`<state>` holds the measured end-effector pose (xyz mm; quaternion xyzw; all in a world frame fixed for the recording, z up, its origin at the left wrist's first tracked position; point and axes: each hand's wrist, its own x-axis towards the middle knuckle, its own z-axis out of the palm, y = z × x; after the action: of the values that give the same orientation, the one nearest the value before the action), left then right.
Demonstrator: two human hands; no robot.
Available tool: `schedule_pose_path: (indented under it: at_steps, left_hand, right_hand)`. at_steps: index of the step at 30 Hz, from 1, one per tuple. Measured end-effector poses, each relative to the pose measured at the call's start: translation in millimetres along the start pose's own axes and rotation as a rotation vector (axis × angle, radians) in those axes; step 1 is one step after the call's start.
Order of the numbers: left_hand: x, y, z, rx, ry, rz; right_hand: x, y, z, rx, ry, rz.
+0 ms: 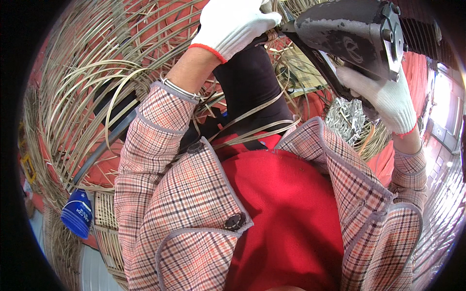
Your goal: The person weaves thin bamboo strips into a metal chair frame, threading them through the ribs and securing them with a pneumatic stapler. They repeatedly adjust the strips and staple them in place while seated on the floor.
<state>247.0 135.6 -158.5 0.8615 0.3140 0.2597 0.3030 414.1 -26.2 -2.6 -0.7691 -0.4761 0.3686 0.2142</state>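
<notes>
My left hand point(233, 24), in a white knit glove with a red cuff, is closed around thin cane strips at the top middle. My right hand point(386, 99), gloved the same way, grips the handle of a black pneumatic staple gun point(352, 31) whose nose points left toward the strips under my left hand. Loose cane strips point(252, 119) trail down across my dark trouser leg. A plaid jacket and red top fill the lower part of the view.
A large woven cane frame point(92, 72) curves along the left over a red surface. A dark hose point(109, 138) runs under it. A blue stack of cups point(77, 213) sits lower left. A bundle of staple strips point(347, 119) lies beside my right hand.
</notes>
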Motion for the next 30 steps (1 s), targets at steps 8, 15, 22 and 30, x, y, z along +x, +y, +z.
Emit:
schedule_pose_path:
  at_steps: [8, 15, 22, 30]
  left_hand:
    - [-1.8, -0.4, 5.2, 0.030, 0.068, 0.070]
    - [-3.5, 0.8, 7.1, 0.001, 0.094, 0.061]
    - [-5.7, 5.9, 4.2, -0.055, 0.088, 0.058]
    - [-6.0, 8.7, 5.3, -0.068, 0.093, 0.056]
  right_hand:
    - [3.5, -12.8, -7.1, -0.138, -0.008, 0.151]
    - [7.1, -22.5, -14.3, -0.342, -0.018, 0.185]
    - [9.6, -23.5, -14.0, -0.311, 0.021, 0.223]
    - [10.9, -26.6, -13.1, -0.289, -0.001, 0.163]
